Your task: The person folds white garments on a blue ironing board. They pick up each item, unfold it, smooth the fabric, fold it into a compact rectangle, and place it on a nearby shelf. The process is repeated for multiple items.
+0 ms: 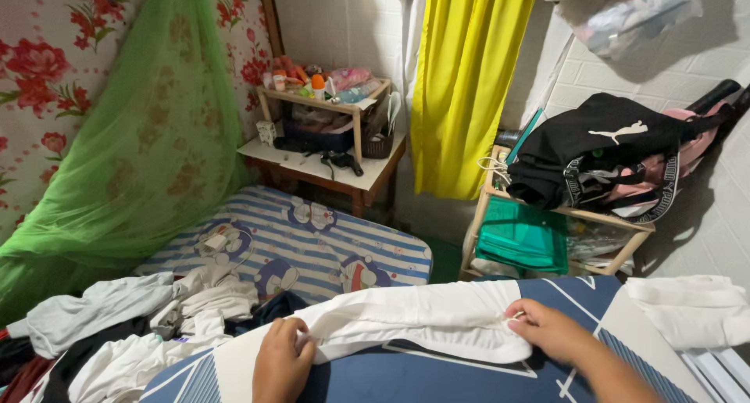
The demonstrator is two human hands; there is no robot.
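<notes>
A white garment (422,318) lies stretched across a dark blue cloth with white lines (437,376) in front of me. My left hand (281,360) pinches the garment's left end with fingers closed on the fabric. My right hand (556,330) grips its right end near a seam. Both hands hold the cloth flat between them.
A heap of white and dark clothes (133,325) lies at the left on a blue striped mattress (312,243). A green mosquito net (148,137) hangs at left. A small table with bottles (328,129), a yellow curtain (465,82), a wooden rack with dark clothes (594,161) stand behind. Another white cloth (687,309) lies at right.
</notes>
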